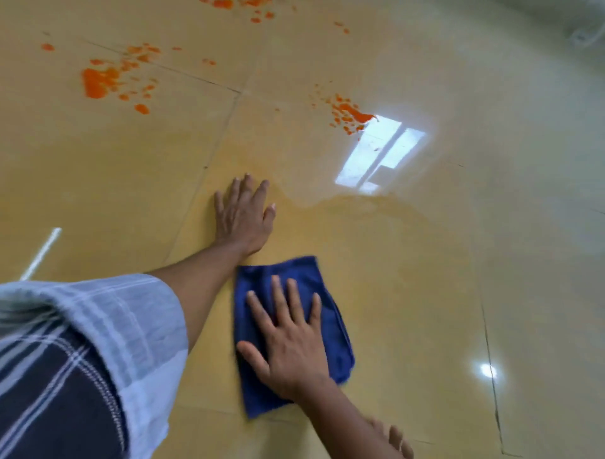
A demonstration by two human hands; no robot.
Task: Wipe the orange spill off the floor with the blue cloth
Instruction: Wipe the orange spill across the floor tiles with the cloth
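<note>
The blue cloth (pixel 339 344) lies flat on the glossy yellow tiled floor (pixel 425 295), low in the middle of the view. My right hand (pixel 288 344) presses down on it, palm flat and fingers spread. Just beyond the cloth, my left hand (pixel 244 216) rests flat on the bare floor with its fingers apart, holding nothing. Orange spill patches lie farther off: a large one at the upper left (pixel 98 82), one at the upper middle right (pixel 350 114), and more at the top edge (pixel 226 4). A faint wet smear (pixel 343 203) runs right of my left hand.
My checked sleeve (pixel 82 344) fills the lower left. Toes of a foot (pixel 393 439) show at the bottom edge. A bright window reflection (pixel 379 154) sits by the right spill patch. Tile joints cross the floor.
</note>
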